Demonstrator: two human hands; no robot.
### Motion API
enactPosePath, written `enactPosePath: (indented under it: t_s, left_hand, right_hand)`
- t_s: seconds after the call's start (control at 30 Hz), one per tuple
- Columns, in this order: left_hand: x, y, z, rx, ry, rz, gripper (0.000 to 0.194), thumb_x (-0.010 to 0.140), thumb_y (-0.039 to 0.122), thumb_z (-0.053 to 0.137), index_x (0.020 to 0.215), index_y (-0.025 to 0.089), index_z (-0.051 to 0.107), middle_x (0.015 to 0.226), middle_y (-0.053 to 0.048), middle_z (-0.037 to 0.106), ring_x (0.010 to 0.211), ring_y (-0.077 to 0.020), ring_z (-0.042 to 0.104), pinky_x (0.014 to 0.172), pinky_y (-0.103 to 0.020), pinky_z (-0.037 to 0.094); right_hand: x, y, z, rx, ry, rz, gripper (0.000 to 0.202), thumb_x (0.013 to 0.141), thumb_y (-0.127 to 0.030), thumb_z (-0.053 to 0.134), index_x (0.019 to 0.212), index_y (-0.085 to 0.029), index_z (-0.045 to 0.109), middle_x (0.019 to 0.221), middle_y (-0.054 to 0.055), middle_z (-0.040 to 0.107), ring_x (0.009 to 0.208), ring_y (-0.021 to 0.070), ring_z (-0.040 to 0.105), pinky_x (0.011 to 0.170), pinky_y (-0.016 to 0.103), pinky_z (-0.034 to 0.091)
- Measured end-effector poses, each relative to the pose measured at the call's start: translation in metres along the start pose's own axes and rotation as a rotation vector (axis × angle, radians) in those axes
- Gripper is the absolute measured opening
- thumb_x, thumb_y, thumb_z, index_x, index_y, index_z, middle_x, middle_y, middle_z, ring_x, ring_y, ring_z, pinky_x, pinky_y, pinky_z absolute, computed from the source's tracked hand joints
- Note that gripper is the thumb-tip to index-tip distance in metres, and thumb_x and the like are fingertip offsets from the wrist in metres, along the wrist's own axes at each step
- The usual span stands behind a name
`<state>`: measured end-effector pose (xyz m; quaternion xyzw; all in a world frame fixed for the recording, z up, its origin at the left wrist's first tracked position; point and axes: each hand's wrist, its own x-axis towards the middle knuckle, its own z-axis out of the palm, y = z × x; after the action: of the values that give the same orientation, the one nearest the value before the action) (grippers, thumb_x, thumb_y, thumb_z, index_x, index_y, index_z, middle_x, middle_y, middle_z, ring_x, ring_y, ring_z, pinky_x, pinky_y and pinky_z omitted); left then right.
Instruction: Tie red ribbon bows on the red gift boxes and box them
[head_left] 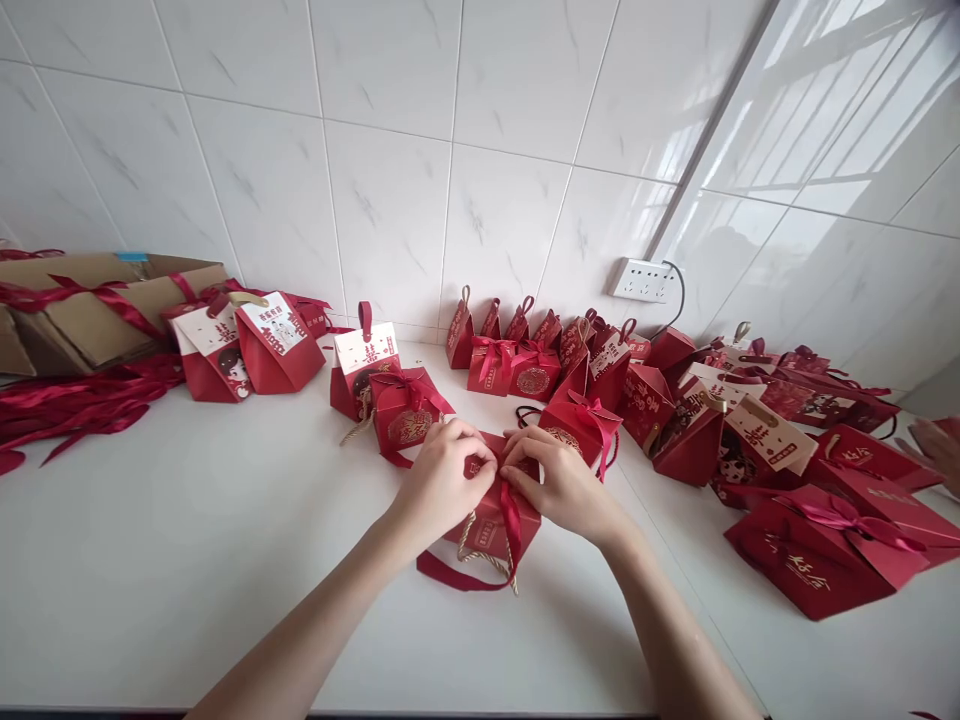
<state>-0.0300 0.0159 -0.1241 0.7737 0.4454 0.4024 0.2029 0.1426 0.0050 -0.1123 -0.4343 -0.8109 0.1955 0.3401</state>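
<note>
fingers [466, 440] bent in tight now, thumbs against index fingers, and you've got both hands meeting on top of the red gift box [491, 535], which sits right in front of you on the white table [187, 570]. your left hand [442, 470] and your right hand [561, 480] look pinched closed on the red satin ribbon [513, 525], tips almost touching, though which strand each one has is hidden from this angle. one long tail drops from the pinch, down the front face and out to the left on the tabletop, crossing near the gold twisted cord [463, 543] that hangs loose there. so where are you? the box is folded up and the ribbon is on it, but no finished loops show, so call this one partway through its bow, with the knotting and evening up probably left. look past your knuckles for finished ones: the bowed box just beyond your left hand [409, 425], its partner beyond your right [562, 415], a bow-tied pair by the wall [487, 378], and that big gold-lettered box [806, 575] out at the right, bow across its top. over on the left, a heap of loose ribbons [82, 405] lies by the cardboard carton [150, 325], so there's plenty of supply; how many boxes remain to be tied, you can't tell from here.
</note>
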Motion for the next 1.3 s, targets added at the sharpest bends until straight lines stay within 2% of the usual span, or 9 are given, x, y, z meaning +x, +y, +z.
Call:
enactPosePath:
  t_s: [0.23, 0.37, 0.6, 0.8, 1.1, 1.3]
  left_hand:
    - [-0.006, -0.003, -0.001, 0.032, 0.020, 0.082, 0.011, 0.081, 0.023, 0.054, 0.076, 0.021, 0.064, 0.097, -0.005, 0.059, 0.099, -0.0237, 0.053, 0.091, -0.042, 0.046]
    - [-0.005, -0.001, -0.003, 0.033, 0.014, 0.131, 0.010, 0.080, 0.020, 0.053, 0.074, 0.021, 0.060, 0.098, -0.005, 0.058, 0.100, -0.0229, 0.054, 0.093, -0.042, 0.045]
    - [-0.006, -0.002, 0.003, 0.016, 0.036, 0.138, 0.013, 0.084, 0.017, 0.044, 0.073, 0.021, 0.050, 0.090, -0.006, 0.055, 0.092, -0.0214, 0.054, 0.084, -0.038, 0.048]
    - [-0.009, -0.005, 0.008, -0.015, 0.082, 0.127, 0.011, 0.084, 0.016, 0.042, 0.077, 0.021, 0.048, 0.095, -0.007, 0.053, 0.099, -0.0220, 0.052, 0.088, -0.040, 0.046]
    - [-0.012, -0.004, 0.007, -0.086, 0.106, 0.111, 0.011, 0.086, 0.016, 0.041, 0.079, 0.022, 0.047, 0.096, -0.006, 0.054, 0.102, -0.0213, 0.053, 0.091, -0.039, 0.045]
    - [-0.011, -0.003, 0.005, -0.075, 0.058, 0.119, 0.006, 0.078, 0.016, 0.051, 0.077, 0.022, 0.053, 0.102, -0.006, 0.056, 0.107, -0.0242, 0.051, 0.094, -0.042, 0.043]
  right_hand:
    - [-0.002, 0.000, 0.002, 0.019, -0.020, -0.054, 0.013, 0.090, -0.015, 0.044, 0.079, -0.021, 0.048, 0.093, 0.006, 0.054, 0.094, 0.0188, 0.055, 0.085, 0.036, 0.046]
    - [-0.004, 0.000, 0.003, 0.018, -0.016, -0.084, 0.013, 0.093, -0.017, 0.039, 0.082, -0.022, 0.044, 0.093, 0.007, 0.052, 0.090, 0.0185, 0.053, 0.084, 0.036, 0.046]
    - [-0.004, 0.003, 0.003, 0.056, 0.019, -0.093, 0.013, 0.089, -0.015, 0.045, 0.078, -0.022, 0.044, 0.090, 0.005, 0.053, 0.094, 0.0188, 0.055, 0.084, 0.035, 0.047]
    - [-0.005, 0.003, 0.005, 0.092, 0.054, -0.050, 0.005, 0.084, -0.022, 0.058, 0.080, -0.022, 0.055, 0.096, 0.006, 0.059, 0.098, 0.0209, 0.059, 0.087, 0.037, 0.047]
    - [-0.005, 0.007, 0.009, 0.177, 0.148, -0.057, 0.010, 0.087, -0.019, 0.052, 0.077, -0.022, 0.052, 0.090, 0.006, 0.060, 0.111, 0.0237, 0.057, 0.087, 0.036, 0.046]
    - [-0.005, 0.006, 0.013, 0.260, 0.122, -0.074, 0.008, 0.083, -0.018, 0.055, 0.076, -0.022, 0.055, 0.090, 0.005, 0.061, 0.092, 0.0194, 0.059, 0.082, 0.034, 0.047]
